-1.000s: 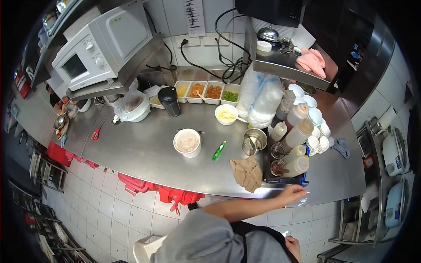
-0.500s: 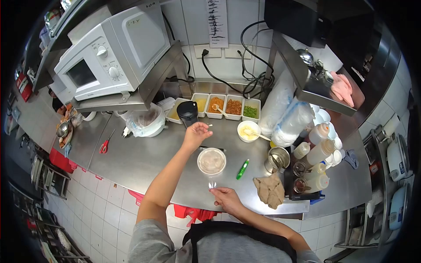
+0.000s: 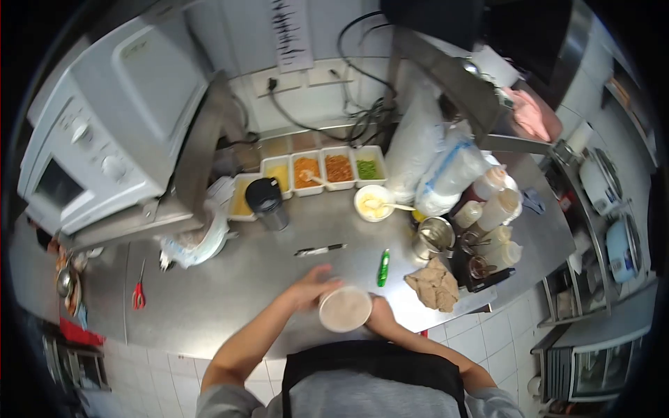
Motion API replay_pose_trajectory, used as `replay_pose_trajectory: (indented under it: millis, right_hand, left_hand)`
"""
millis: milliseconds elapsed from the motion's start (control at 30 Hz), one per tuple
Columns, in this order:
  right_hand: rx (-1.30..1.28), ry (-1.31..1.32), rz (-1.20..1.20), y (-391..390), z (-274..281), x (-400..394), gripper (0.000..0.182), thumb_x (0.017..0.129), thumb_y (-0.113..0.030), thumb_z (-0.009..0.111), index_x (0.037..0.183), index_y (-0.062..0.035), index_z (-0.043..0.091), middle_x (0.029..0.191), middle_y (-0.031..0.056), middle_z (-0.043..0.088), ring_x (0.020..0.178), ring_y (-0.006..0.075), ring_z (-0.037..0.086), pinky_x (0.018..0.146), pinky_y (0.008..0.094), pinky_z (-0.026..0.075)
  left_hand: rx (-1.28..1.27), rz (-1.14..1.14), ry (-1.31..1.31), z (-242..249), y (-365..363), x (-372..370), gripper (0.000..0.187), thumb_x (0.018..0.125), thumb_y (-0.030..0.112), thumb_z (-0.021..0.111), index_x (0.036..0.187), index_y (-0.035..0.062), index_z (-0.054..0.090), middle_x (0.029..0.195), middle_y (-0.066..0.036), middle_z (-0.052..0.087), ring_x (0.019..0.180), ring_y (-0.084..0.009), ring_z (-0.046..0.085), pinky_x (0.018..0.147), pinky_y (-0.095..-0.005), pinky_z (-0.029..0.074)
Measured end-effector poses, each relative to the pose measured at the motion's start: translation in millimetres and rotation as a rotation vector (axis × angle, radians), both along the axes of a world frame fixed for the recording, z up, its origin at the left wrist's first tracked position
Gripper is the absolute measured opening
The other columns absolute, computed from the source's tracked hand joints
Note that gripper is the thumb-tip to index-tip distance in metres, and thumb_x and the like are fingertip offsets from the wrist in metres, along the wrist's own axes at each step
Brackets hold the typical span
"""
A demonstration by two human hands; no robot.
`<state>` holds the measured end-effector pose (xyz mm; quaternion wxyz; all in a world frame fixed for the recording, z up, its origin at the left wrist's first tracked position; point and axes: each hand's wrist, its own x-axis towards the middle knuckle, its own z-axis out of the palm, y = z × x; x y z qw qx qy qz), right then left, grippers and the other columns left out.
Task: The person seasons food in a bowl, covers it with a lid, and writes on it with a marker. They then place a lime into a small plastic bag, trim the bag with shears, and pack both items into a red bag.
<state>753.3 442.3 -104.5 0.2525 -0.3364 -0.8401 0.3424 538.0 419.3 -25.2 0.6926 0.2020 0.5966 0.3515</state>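
Observation:
A round white tub (image 3: 345,308) with a pale pinkish-brown top is close to my body, over the front of the steel counter. My right hand (image 3: 380,315) curls against its right side, fingers partly hidden behind the tub. On the opposite side is my left hand (image 3: 312,288), smeared by motion, its fingertips right at the rim. Farther back on the counter lies a black pen (image 3: 320,249). A green box cutter (image 3: 384,268) rests to the right of the pen, beyond my right hand.
White trays (image 3: 339,169) of chopped food line the back, beside a black-lidded tumbler (image 3: 265,198). A bowl with a spoon (image 3: 373,203), metal pot (image 3: 433,238), brown cloth (image 3: 433,285) and sauce bottles (image 3: 498,209) stand right. Red scissors (image 3: 139,289) lie left, near a microwave (image 3: 115,132).
The tub has come toward my body, with both hands now at its sides. Earlier my hands were apart, each pinching a small piece. The pen now shows fully, and the view has shifted.

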Motion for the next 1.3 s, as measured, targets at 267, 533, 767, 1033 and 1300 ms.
replay_pose_trajectory:
  millis: [267,533,767,1033,1300]
  right_hand:
    - [-0.508,0.34,0.622,29.7,57.1,18.4,0.076,0.073,-0.014,0.075,0.136,-0.0034,0.034,0.133,0.0156,0.044,0.125,0.0264,0.041,0.105,0.0399,0.033]
    - [-0.496,-0.011,0.635,51.4,78.7,59.4,0.065,0.074,0.001,0.059,0.134,-0.0035,0.034,0.126,0.0182,0.048,0.113,0.034,0.051,0.092,0.0396,0.043]
    - [-0.581,0.403,0.505,140.5,187.3,239.1,0.047,0.087,-0.004,0.055,0.132,-0.0012,0.042,0.116,0.0136,0.057,0.099,0.0218,0.06,0.083,0.0323,0.05]
    - [-0.409,0.928,-0.251,205.9,173.3,386.8,0.033,0.085,-0.003,0.059,0.117,0.0009,0.053,0.1,0.01,0.062,0.084,0.019,0.062,0.075,0.0318,0.051]
    - [-0.52,0.924,-0.124,226.8,167.1,387.8,0.031,0.083,-0.006,0.063,0.112,-0.0005,0.056,0.095,0.0068,0.062,0.082,0.0159,0.062,0.073,0.0295,0.051]
  left_hand:
    - [0.163,0.319,-0.226,-37.5,-60.9,23.4,0.03,0.095,0.018,0.053,0.117,-0.0017,0.056,0.108,-0.013,0.063,0.097,-0.0219,0.062,0.083,-0.0328,0.052]
    - [0.412,0.076,-0.27,9.3,-92.2,72.4,0.059,0.095,0.042,0.044,0.141,0.0064,0.032,0.141,-0.018,0.038,0.126,-0.0353,0.041,0.105,-0.0494,0.031]
    - [0.116,0.654,0.081,19.6,-61.4,103.6,0.066,0.088,0.055,0.052,0.137,0.0116,0.041,0.135,-0.017,0.046,0.123,-0.0296,0.046,0.099,-0.0512,0.039]
    - [0.2,0.338,2.263,8.3,-37.6,78.7,0.057,0.094,0.04,0.041,0.143,0.0121,0.03,0.148,-0.016,0.027,0.136,-0.0355,0.026,0.108,-0.0568,0.015]
    - [0.062,-0.117,1.838,34.1,-9.2,101.5,0.06,0.092,0.046,0.038,0.145,0.0177,0.03,0.154,-0.01,0.015,0.142,-0.0362,0.007,0.107,-0.0619,-0.004]
